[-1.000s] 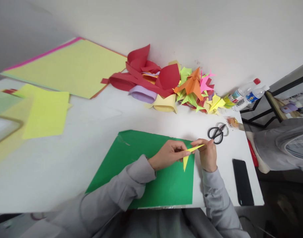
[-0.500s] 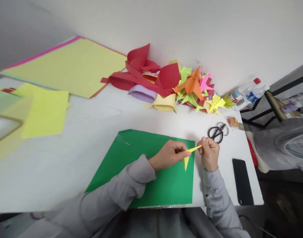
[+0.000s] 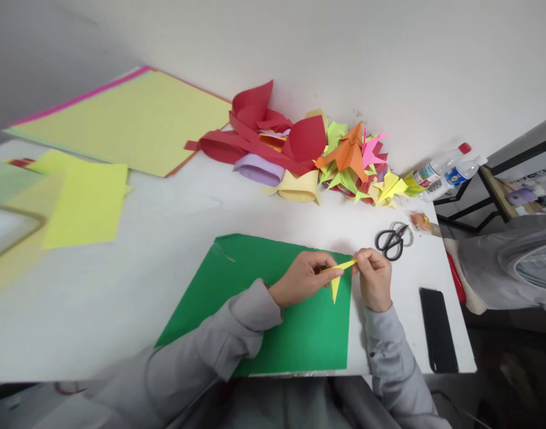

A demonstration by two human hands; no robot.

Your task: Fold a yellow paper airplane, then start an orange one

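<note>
Over the right part of a green sheet [image 3: 264,322], my left hand [image 3: 302,279] pinches a small folded yellow paper [image 3: 336,285] between thumb and fingers. One narrow point of the paper hangs down and another reaches to the right. The thumb and fingers of my right hand [image 3: 375,277] are closed on that right tip, just past the sheet's edge. Part of the fold is hidden inside my left fingers. Black-handled scissors [image 3: 391,241] lie just beyond my right hand.
Folded paper planes [image 3: 348,155] and red paper pieces [image 3: 273,143] are heaped by the wall. Two bottles [image 3: 452,173] lean at the back right. A phone [image 3: 437,329] lies at the right edge. Yellow sheets [image 3: 87,202] lie left. Another person's grey clothing [image 3: 492,262] shows at right.
My right hand has shifted slightly left along the yellow paper's tip, nearer my left hand. My left hand keeps its pinch. The view has moved a little.
</note>
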